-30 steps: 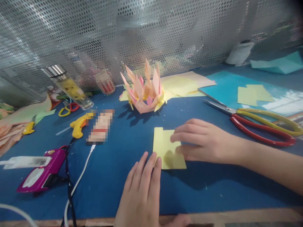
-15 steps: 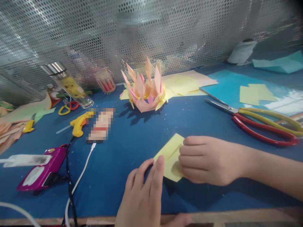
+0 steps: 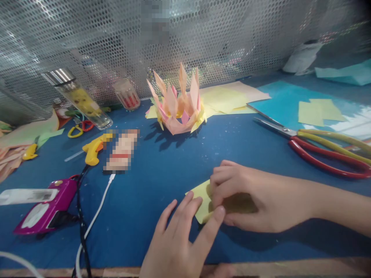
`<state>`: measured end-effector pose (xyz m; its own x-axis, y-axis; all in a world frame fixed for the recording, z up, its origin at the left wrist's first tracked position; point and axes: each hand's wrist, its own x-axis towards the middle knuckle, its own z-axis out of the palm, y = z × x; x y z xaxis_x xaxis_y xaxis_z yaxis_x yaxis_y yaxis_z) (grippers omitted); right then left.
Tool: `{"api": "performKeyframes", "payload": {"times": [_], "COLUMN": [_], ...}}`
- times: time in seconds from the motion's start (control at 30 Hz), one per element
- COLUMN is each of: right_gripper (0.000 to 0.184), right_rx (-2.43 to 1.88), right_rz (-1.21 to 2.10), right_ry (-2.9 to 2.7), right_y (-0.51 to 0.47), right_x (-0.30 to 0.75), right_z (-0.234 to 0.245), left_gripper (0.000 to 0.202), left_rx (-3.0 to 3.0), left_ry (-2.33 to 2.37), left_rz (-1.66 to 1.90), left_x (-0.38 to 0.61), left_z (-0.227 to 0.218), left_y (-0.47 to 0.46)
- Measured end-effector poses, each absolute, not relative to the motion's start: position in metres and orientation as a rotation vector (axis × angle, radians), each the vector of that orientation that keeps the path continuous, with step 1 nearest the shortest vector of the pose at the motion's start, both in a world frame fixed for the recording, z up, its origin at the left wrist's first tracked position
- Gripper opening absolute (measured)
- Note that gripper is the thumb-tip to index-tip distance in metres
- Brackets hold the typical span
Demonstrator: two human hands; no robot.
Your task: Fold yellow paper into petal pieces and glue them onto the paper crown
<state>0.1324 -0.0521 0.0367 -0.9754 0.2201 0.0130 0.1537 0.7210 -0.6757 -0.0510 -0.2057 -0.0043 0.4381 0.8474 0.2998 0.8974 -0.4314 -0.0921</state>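
A small sheet of pale yellow paper point(image 3: 204, 197) lies near the front of the blue table, partly hidden under my fingers. My right hand point(image 3: 243, 197) is closed on its right side, fingers curled over it and thumb tucked in close. From the lower left, my left hand point(image 3: 182, 231) reaches in with its fingers spread, the tips touching the paper's left and near edges; it grips nothing. Behind the hands stands a folded-paper lotus point(image 3: 182, 112) in peach, pink and yellow. Large scissors point(image 3: 292, 133) with red and yellow handles rest to the right.
Left of my hands lie a yellow glue gun point(image 3: 94, 148), a blurred-out phone point(image 3: 121, 150) on a white cable and a purple device point(image 3: 49, 208). A glass bottle point(image 3: 84, 100) leans at the back left. Yellow sheets point(image 3: 223, 98) and a blue board point(image 3: 281, 100) lie behind.
My right hand has rolled over, bringing its thumb side into view, and covers more of the paper. My left fingers have spread, with the index finger reaching further right. The view has shifted slightly.
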Motion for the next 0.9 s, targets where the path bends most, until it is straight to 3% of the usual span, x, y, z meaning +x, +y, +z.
{"api": "performKeyframes", "payload": {"times": [0.07, 0.17, 0.27, 0.4, 0.53, 0.77, 0.9], "right_gripper": [0.017, 0.005, 0.011, 0.008, 0.013, 0.012, 0.017], "right_rx": [-0.322, -0.317, -0.292, -0.097, 0.101, 0.104, 0.056], "right_rz": [1.026, 0.969, 0.850, 0.382, -0.077, 0.010, 0.299], "right_ry": [-2.852, -2.784, -2.636, -2.604, -2.468, -2.540, -2.726], "right_y": [-0.049, -0.042, -0.037, -0.036, -0.040, -0.040, -0.035], "right_x": [0.135, 0.136, 0.135, 0.137, 0.145, 0.136, 0.132], "right_z": [0.039, 0.036, 0.029, 0.022, 0.024, 0.023, 0.021], "left_gripper": [0.079, 0.083, 0.092, 0.103, 0.099, 0.090, 0.087], "left_rx": [-2.443, -2.403, -2.376, -2.339, -2.291, -2.279, -2.350], "left_ry": [-1.547, -1.563, -1.554, -1.612, -1.640, -1.608, -1.639], "left_rz": [-0.317, -0.311, -0.252, -0.251, -0.308, -0.268, -0.216], "left_x": [-0.051, -0.050, -0.047, -0.044, -0.041, -0.041, -0.045], "left_z": [-0.006, -0.005, -0.003, -0.003, -0.004, -0.001, -0.003], "left_y": [-0.206, -0.207, -0.205, -0.204, -0.205, -0.206, -0.206]}}
